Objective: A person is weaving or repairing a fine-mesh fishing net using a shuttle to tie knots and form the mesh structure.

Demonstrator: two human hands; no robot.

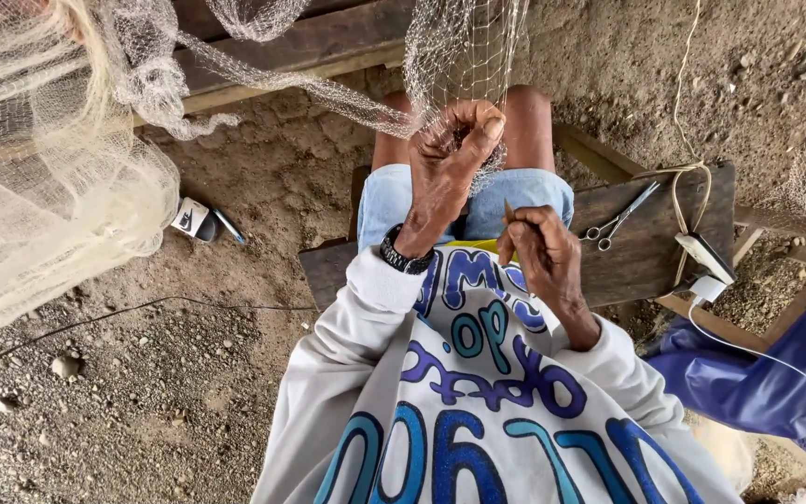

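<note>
Two bare hands work over the lap: the pale, fine-meshed fishing net (450, 56) hangs down from above and bunches straight into the left hand (448, 154), which is clenched around a gathered fold of it. The right hand (541, 252), just below and beside it, pinches a thin brown pointed netting needle (507, 213) between curled fingers. Metal scissors (619, 217) lie nearby on the dark wooden bench (664, 252).
</note>
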